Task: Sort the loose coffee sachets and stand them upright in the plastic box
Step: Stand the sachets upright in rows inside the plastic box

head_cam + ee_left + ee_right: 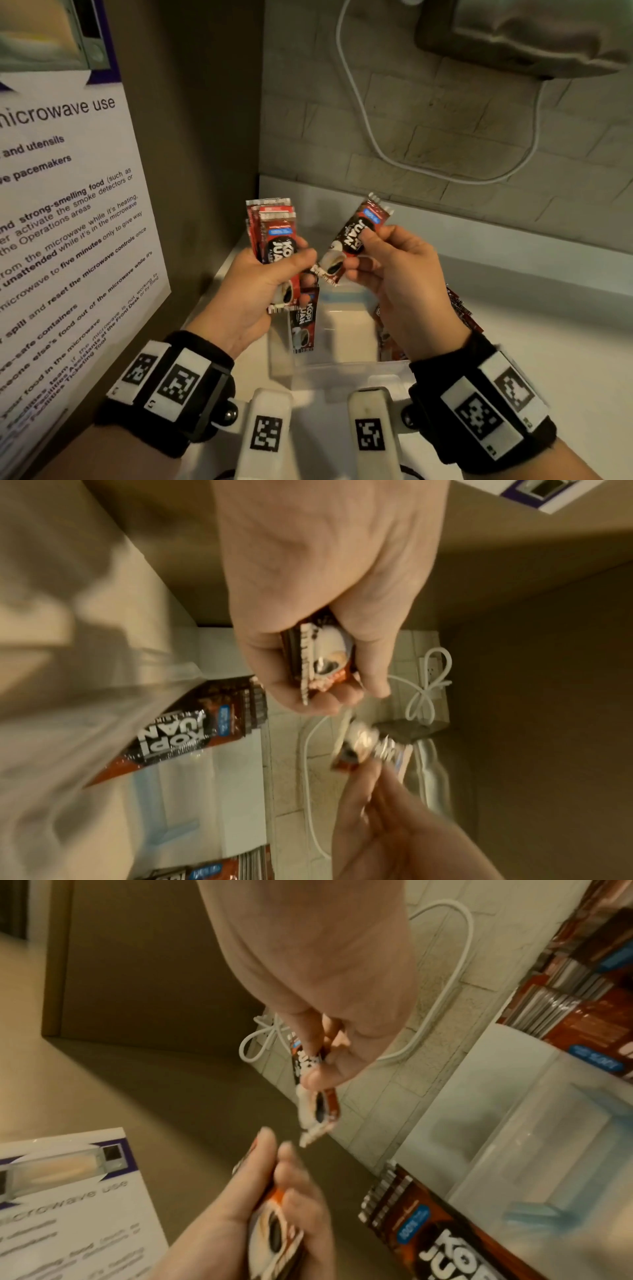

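Observation:
My left hand [274,274] grips a stack of red coffee sachets [274,233] upright above the box; the left wrist view shows their lower ends [318,658] in its curled fingers. My right hand [387,260] pinches a single coffee sachet [352,236], tilted, its lower end close to the left thumb; the same sachet [316,1096] hangs from thumb and finger in the right wrist view. Below both hands stands the clear plastic box [346,329]. One sachet [303,322] leans upright at its left wall, and several more sachets [387,339] stand at its right side.
A brown cabinet side carries a microwave notice [68,240] on my left. The tiled wall behind has a white cable [376,144] hanging in a loop. More red sachets [460,308] lie on the white counter [531,342] right of the box.

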